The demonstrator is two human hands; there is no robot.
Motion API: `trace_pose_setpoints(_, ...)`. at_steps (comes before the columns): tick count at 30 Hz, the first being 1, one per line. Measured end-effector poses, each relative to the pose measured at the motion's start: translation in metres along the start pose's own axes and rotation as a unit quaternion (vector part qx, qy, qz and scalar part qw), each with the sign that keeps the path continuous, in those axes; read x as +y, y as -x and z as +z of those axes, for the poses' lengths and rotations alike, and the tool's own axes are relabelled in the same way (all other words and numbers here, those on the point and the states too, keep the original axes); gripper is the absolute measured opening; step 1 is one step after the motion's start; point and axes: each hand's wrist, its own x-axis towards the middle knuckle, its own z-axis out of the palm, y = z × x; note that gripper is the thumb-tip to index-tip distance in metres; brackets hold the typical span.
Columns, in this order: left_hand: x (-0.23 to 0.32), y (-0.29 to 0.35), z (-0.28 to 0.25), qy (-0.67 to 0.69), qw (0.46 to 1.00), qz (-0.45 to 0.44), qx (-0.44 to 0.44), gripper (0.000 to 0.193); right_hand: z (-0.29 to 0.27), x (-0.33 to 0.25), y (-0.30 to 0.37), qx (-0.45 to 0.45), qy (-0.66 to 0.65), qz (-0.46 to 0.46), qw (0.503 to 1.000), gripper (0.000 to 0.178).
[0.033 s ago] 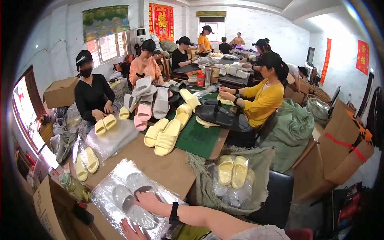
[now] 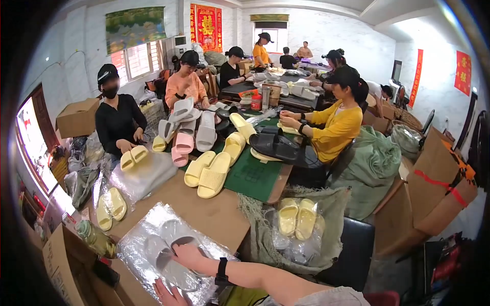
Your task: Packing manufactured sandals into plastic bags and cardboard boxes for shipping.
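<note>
A pair of grey slide slippers (image 2: 156, 247) lies in or under a clear plastic bag (image 2: 133, 244) on the brown table at the near left. My right hand (image 2: 193, 256), with a black band on its wrist, reaches in from the right. Its fingers are curled at the strap of the right-hand slipper; the fingertips are partly hidden. Flat on the bag's near edge lies my left hand (image 2: 168, 294), fingers stretched out and holding nothing. I cannot tell how far the slippers are inside the bag.
Beyond the bag stand yellow slippers (image 2: 214, 176) and a pile of grey and pink ones (image 2: 205, 133). A bottle (image 2: 97, 239) and an open carton (image 2: 61, 265) are at the left. A sack (image 2: 326, 245) with bagged slippers sits right. A co-worker (image 2: 118, 120) across the table handles yellow slippers.
The co-worker at the left has shifted a yellow pair very slightly. My own hands and the grey slippers stay nearly where they were.
</note>
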Motion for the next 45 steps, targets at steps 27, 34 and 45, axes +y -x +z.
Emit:
trace_pose_setpoints(27,-0.015,0.004,-0.001,0.001,0.999,-0.029,-0.017,0.061,-0.283,0.261,0.190,0.493,0.107,0.346,0.791,0.032)
trace_pose_setpoints(34,-0.018,0.001,0.010,-0.019,0.999,-0.028,-0.019,0.060,-0.170,0.473,0.351,0.467,0.069,0.628,0.618,0.045)
trace_pose_setpoints(45,-0.022,0.004,0.003,-0.017,1.000,-0.022,-0.005,0.060,-0.143,0.581,0.367,0.038,0.367,0.572,0.733,0.023)
